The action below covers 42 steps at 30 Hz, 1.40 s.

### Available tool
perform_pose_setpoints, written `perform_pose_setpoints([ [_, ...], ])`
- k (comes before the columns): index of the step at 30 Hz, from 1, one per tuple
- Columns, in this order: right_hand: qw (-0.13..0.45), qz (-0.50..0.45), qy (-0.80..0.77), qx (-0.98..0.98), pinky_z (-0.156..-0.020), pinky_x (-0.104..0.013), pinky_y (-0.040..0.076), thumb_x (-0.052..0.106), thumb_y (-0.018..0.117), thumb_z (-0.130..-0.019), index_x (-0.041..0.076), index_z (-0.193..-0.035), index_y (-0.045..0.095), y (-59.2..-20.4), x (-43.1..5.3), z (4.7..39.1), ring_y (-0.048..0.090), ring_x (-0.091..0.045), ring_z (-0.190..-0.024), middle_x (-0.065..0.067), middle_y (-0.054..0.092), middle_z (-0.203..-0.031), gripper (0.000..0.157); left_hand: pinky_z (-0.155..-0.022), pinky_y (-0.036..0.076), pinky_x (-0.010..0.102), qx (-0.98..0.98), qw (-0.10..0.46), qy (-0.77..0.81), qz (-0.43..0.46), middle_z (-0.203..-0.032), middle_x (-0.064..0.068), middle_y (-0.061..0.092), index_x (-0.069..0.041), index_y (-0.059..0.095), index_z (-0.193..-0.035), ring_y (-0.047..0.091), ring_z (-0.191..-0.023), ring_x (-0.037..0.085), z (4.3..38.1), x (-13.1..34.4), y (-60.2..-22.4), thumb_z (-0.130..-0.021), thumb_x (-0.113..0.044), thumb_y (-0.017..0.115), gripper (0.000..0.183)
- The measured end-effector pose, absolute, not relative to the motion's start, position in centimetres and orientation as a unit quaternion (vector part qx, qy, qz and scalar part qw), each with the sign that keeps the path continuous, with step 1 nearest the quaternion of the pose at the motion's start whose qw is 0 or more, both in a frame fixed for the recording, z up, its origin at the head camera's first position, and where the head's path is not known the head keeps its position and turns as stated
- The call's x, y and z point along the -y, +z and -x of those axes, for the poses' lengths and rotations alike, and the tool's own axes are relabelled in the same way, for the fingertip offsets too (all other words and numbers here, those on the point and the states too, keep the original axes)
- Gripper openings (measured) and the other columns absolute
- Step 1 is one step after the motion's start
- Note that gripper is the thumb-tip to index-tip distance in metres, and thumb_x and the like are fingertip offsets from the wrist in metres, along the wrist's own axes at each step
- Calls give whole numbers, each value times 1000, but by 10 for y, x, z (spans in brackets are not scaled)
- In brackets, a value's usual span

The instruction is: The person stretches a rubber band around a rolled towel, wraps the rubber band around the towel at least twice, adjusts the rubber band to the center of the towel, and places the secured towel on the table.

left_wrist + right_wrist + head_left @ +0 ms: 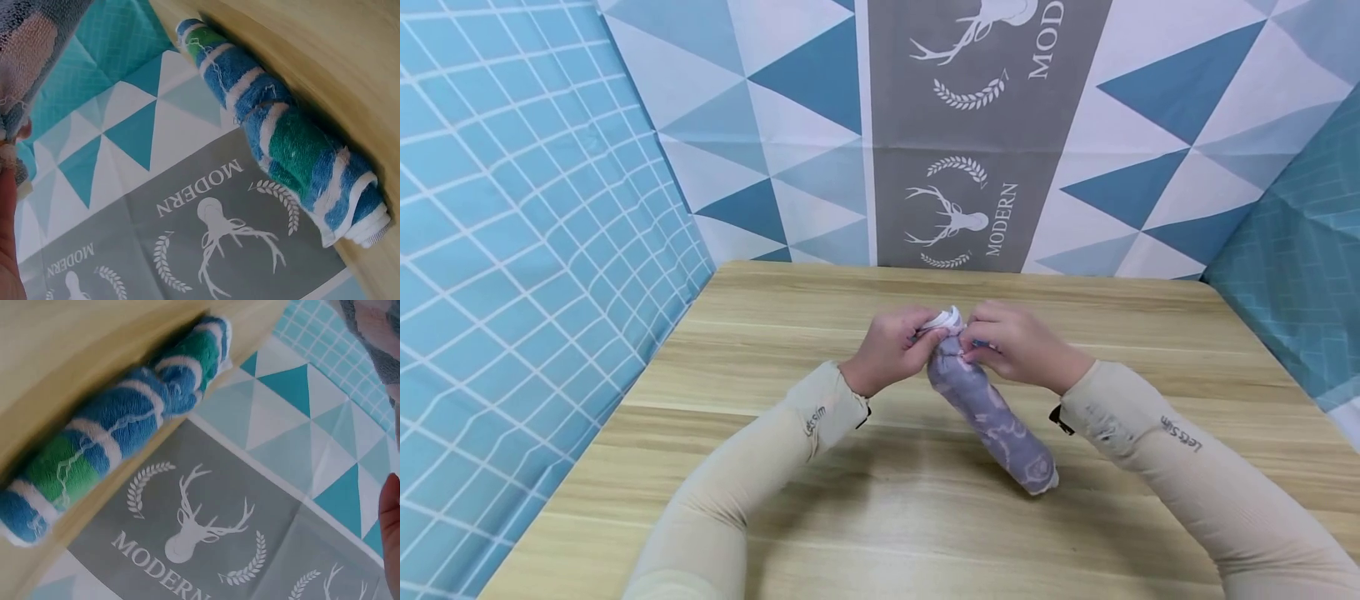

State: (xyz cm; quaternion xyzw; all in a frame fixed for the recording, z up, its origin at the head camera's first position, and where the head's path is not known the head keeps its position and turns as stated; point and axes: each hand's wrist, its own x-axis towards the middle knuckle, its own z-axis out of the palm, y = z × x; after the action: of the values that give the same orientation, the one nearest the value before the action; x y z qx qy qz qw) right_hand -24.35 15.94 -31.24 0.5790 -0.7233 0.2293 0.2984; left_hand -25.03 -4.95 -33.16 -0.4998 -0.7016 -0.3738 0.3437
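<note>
A rolled grey-purple towel (985, 408) with pale pinkish patterns slants over the wooden table, its lower end toward me and to the right. My left hand (891, 346) grips its upper end, where a white edge pokes out. Close beside it, my right hand (1018, 343) pinches the cloth with thumb and fingers. Another rolled towel (290, 144), blue and green with white stripes, lies on the table in the left wrist view. The right wrist view also shows this striped towel (115, 431) with a loose thread; in the head view my hands mostly hide it.
The wooden table (700, 442) ends at a patterned backdrop (820, 183) with triangles and a grey deer panel. A blue gridded sheet (527, 208) borders the left side, and a teal sheet (1292, 250) the right.
</note>
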Motion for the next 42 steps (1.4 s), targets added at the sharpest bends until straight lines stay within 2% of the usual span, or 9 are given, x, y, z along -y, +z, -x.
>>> perform_pose_setpoints([
  [6,263,-572,268,729,-65,-28,38,38,50,-93,10,-73,55,-314,-160,239,45,-17,-73,-2,51,-78,36,-60,50,23,705,347,-370,496,-79,16,67,9,66,-87,60,-66,20,249,49,-329,-78,4,69,11],
  [10,297,-564,254,727,-64,-29,38,39,49,-94,9,-72,55,-314,-161,234,44,-19,-72,-4,50,-79,38,-54,45,22,712,333,-390,479,-76,15,64,9,66,-86,53,-60,18,253,51,-325,-79,3,69,9],
  [17,344,-568,247,706,-61,-33,39,37,48,-96,9,-72,55,-318,-159,231,44,-22,-69,-5,52,-79,37,-55,46,27,733,342,-390,440,-75,14,63,8,66,-85,54,-61,20,266,56,-318,-81,0,68,9],
  [22,315,-591,248,700,-64,-32,42,32,49,-97,8,-73,55,-329,-151,223,47,-21,-72,-6,53,-83,33,-52,45,32,758,376,-393,361,-68,15,61,8,65,-82,53,-56,22,277,70,-320,-82,-1,66,9],
  [28,280,-581,248,723,-65,-31,41,32,48,-97,8,-73,54,-338,-155,219,46,-19,-73,-5,51,-83,35,-48,38,30,779,393,-397,285,-58,13,54,8,64,-75,48,-51,21,285,83,-318,-81,0,64,10],
  [31,276,-577,241,730,-65,-31,41,34,45,-97,8,-74,53,-341,-159,222,45,-18,-72,-4,49,-81,35,-47,38,27,788,365,-408,282,-56,11,54,7,63,-70,47,-50,18,278,79,-316,-80,1,64,12],
  [35,268,-555,228,754,-62,-30,41,34,43,-97,8,-77,49,-340,-159,231,45,-15,-70,-2,47,-78,34,-45,37,24,809,282,-414,308,-55,6,52,3,62,-68,45,-49,13,264,64,-313,-82,-4,62,15],
  [40,222,-482,211,821,-57,-30,41,15,67,-88,7,-83,54,-332,-156,233,43,-11,-64,-1,49,-75,16,-46,33,23,842,237,-407,262,-52,-3,42,-6,52,-59,40,-49,11,256,54,-312,-80,-5,62,23],
  [42,209,-441,199,850,-58,-31,42,16,73,-82,6,-88,60,-327,-153,228,46,-11,-64,-1,54,-77,18,-46,32,24,851,236,-399,246,-52,-5,40,-8,49,-57,39,-49,12,255,52,-311,-79,-5,63,26],
])
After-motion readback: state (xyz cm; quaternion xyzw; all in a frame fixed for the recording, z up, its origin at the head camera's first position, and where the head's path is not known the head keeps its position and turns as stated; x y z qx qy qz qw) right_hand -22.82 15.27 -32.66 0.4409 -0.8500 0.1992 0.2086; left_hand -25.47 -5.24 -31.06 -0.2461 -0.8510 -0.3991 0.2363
